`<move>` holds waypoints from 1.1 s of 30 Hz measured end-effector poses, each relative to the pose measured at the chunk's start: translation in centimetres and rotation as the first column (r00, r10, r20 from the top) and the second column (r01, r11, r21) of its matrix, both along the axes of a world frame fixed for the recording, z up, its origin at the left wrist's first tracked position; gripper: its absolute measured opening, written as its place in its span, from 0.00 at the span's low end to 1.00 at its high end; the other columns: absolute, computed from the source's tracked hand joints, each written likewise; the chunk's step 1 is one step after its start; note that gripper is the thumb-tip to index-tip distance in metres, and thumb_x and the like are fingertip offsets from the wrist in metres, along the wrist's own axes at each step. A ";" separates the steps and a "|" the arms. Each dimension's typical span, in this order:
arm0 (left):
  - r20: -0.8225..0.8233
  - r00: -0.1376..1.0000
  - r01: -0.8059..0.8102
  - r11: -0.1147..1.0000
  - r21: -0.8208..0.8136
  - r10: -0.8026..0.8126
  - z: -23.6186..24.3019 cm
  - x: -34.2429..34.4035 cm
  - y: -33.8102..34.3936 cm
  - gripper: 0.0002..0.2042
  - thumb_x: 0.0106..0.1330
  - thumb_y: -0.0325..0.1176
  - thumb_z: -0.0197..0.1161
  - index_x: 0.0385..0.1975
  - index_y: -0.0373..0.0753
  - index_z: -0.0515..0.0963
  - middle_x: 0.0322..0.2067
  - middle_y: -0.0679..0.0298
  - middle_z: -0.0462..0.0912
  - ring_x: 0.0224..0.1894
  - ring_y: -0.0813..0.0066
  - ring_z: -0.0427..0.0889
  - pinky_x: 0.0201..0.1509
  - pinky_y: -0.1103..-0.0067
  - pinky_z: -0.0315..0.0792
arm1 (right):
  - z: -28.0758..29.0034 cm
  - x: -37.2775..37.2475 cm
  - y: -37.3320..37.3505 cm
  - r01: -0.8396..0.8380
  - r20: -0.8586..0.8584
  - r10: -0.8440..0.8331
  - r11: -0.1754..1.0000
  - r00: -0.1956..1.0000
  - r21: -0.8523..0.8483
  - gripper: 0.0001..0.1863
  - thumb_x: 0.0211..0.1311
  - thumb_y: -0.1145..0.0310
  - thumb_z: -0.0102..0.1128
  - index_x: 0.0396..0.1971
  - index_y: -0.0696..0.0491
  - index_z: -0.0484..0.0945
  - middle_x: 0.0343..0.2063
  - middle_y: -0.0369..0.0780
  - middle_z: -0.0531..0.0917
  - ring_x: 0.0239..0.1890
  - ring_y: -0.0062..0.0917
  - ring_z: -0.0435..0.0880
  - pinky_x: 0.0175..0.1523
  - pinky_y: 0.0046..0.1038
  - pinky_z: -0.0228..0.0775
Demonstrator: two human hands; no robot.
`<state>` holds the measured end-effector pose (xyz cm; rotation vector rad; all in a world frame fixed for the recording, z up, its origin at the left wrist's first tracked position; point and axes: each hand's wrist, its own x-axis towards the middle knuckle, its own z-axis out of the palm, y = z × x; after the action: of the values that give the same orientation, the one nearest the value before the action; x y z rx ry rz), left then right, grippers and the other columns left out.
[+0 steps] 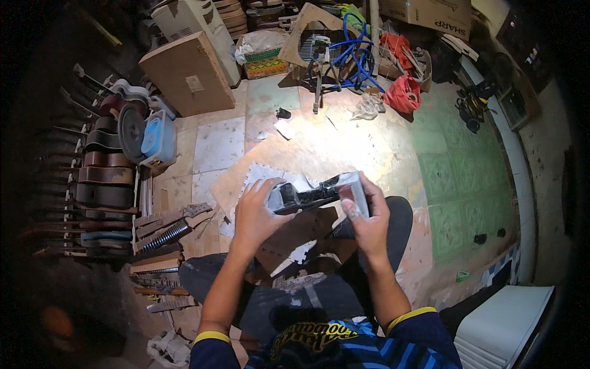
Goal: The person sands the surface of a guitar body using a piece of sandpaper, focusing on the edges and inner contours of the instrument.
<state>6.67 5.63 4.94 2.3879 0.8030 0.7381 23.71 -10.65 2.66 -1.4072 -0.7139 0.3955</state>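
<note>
I sit on the floor with both hands raised over my knees. My left hand grips the left end of a dark, glossy, curved wooden piece. My right hand holds a pale grey rectangular block pressed against the right end of that dark piece. Both hands have their fingers wrapped around what they hold. Under them lie a brown board and a white foam mat piece on the tiled floor.
Several guitar necks and instrument bodies line the left wall. A blue tub stands beside them. Farther off are a blue hose, red bags, cardboard boxes and a white stack at lower right.
</note>
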 end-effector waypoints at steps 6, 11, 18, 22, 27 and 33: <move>-0.002 0.999 -0.052 0.998 -0.041 0.052 -1.4 0.8 0.5 0.22 0.40 0.33 0.76 0.40 0.40 0.81 0.33 0.55 0.85 0.37 0.54 0.86 0.41 0.66 0.78 | 3.1 -3.8 2.1 -0.132 0.475 0.165 0.986 0.864 -0.101 0.27 0.54 0.70 0.74 0.55 0.58 0.79 0.46 0.49 0.82 0.47 0.43 0.82 0.55 0.36 0.73; 0.079 0.994 -0.083 0.996 0.044 0.079 -2.5 0.8 0.6 0.18 0.42 0.32 0.74 0.35 0.41 0.80 0.30 0.57 0.85 0.32 0.53 0.85 0.35 0.66 0.78 | 3.6 -3.4 7.2 -0.081 0.442 0.157 0.979 0.883 -0.187 0.25 0.56 0.68 0.70 0.55 0.56 0.79 0.43 0.49 0.82 0.44 0.43 0.80 0.52 0.37 0.71; 0.049 0.993 -0.104 0.994 0.013 0.103 -3.5 1.0 0.6 0.16 0.42 0.34 0.73 0.34 0.42 0.81 0.28 0.57 0.85 0.31 0.53 0.85 0.33 0.66 0.78 | 4.2 -3.2 7.0 -0.059 0.499 0.193 0.960 0.845 -0.272 0.25 0.58 0.68 0.69 0.56 0.56 0.79 0.43 0.50 0.82 0.44 0.44 0.79 0.52 0.38 0.71; 0.051 0.992 -0.115 0.993 -0.004 0.115 -3.0 0.9 1.1 0.16 0.42 0.32 0.73 0.33 0.42 0.81 0.26 0.56 0.84 0.30 0.52 0.85 0.32 0.65 0.78 | 4.2 -4.9 5.0 -0.034 0.637 0.209 0.960 0.742 -0.276 0.26 0.58 0.68 0.69 0.57 0.57 0.78 0.42 0.50 0.82 0.44 0.42 0.80 0.52 0.36 0.71; 0.099 0.989 -0.109 0.994 0.002 0.108 -3.4 1.0 0.6 0.15 0.43 0.33 0.73 0.34 0.42 0.82 0.26 0.56 0.84 0.30 0.52 0.85 0.32 0.65 0.78 | 4.5 -3.5 8.1 -0.064 0.377 0.163 0.963 0.912 -0.261 0.26 0.57 0.68 0.70 0.57 0.56 0.79 0.43 0.49 0.82 0.44 0.41 0.80 0.52 0.36 0.71; 0.113 0.990 -0.084 0.996 0.014 0.081 -2.6 1.2 0.6 0.16 0.43 0.32 0.73 0.35 0.43 0.82 0.27 0.56 0.85 0.30 0.52 0.85 0.32 0.65 0.78 | 4.8 -4.0 6.3 -0.022 0.572 0.205 0.950 0.795 -0.310 0.27 0.57 0.68 0.70 0.57 0.58 0.78 0.44 0.50 0.83 0.45 0.41 0.81 0.53 0.36 0.71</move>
<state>7.90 6.24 2.29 2.3184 0.8554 0.9082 19.70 -4.33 7.47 -1.7986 -1.3091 0.1380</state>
